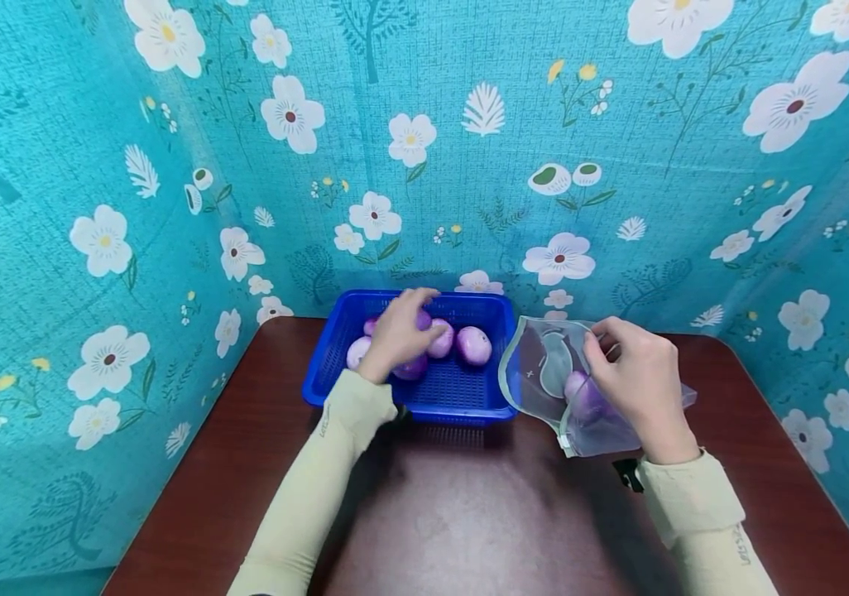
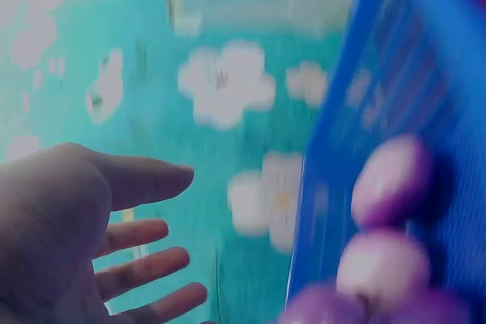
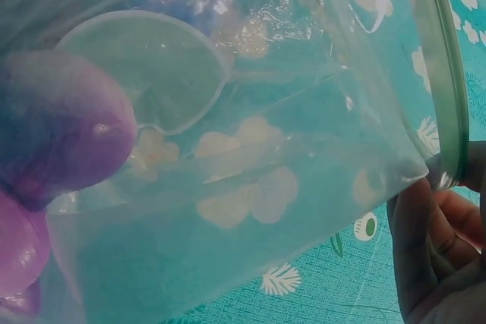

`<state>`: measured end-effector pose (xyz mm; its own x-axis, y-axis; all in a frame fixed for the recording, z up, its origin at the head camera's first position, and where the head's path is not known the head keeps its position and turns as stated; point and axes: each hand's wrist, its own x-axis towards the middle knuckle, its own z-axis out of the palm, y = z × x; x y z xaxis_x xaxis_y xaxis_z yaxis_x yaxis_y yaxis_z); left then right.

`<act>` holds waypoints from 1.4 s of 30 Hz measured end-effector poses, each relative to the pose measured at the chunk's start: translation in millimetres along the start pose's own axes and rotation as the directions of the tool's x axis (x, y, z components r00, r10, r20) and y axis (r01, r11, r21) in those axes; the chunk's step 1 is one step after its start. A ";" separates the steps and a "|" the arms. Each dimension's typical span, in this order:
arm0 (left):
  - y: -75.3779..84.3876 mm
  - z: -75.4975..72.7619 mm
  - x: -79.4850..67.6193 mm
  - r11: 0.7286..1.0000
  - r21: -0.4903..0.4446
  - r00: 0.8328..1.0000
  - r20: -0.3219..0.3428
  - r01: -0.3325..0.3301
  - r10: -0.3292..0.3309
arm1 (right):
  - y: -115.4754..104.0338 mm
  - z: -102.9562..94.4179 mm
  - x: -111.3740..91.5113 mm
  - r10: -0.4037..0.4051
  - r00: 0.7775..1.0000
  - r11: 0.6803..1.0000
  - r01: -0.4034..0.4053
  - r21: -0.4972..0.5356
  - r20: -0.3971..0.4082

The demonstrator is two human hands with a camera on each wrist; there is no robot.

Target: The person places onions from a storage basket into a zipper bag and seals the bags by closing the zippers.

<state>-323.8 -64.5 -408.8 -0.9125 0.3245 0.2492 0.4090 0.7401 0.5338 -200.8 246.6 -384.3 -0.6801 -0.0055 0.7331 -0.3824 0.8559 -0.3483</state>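
My left hand [image 1: 400, 333] hovers over a blue plastic basket [image 1: 502, 397], its fingers spread and nothing between them. Several red onions [image 1: 473, 345] lie in the basket, a few partly hidden by that hand. In the left wrist view the thumb and fingers [image 2: 156, 180] stand apart, beside the onions [image 2: 391, 180]. On the right, my right hand [image 1: 640, 377] pinches the top edge of a clear zip bag [image 1: 532, 377] with a pale green seal. Its mouth gapes toward the basket. Red onions [image 3: 83, 123] sit inside the bag, seen through the plastic.
Basket and bag stand side by side near the back of a dark brown table [image 1: 462, 513]. A teal floral cloth [image 1: 424, 223] hangs behind the table and along both sides. The bag carries a white zip slider [image 1: 565, 442] at its front corner.
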 end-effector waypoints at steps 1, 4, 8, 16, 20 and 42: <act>-7.4 -3.5 5.2 1.000 -0.005 1.000 0.002 0.029 -0.029 | 0.2 -0.5 0.0 0.001 1.000 1.000 -0.001 -0.001 0.000; -28.0 -8.9 19.4 0.994 -0.033 0.995 0.025 0.102 -0.101 | 0.8 -2.1 -0.3 0.009 1.000 1.000 -0.009 -0.003 0.000; -48.6 -10.6 34.1 0.985 -0.071 0.986 0.072 0.156 -0.151 | 1.9 -3.9 -0.6 0.024 1.000 1.000 -0.024 -0.001 0.001; -68.0 -2.8 44.9 0.953 -0.128 0.953 0.166 0.275 -0.252 | 3.0 -5.2 0.4 0.031 1.000 1.000 -0.031 0.003 -0.002; -69.4 4.8 44.5 0.944 -0.114 0.941 0.181 0.310 -0.287 | 2.8 -6.0 0.6 0.043 0.999 0.999 -0.043 0.007 -0.005; -70.4 15.3 41.3 0.949 0.032 0.932 0.180 0.314 -0.315 | 6.5 -6.8 1.7 0.038 0.999 0.999 -0.038 0.004 -0.014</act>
<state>-390.5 -94.2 -448.5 -0.9810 0.1759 -0.0815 0.1011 0.8229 0.5592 -200.1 255.6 -381.4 -0.6853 0.0337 0.7274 -0.3591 0.8533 -0.3779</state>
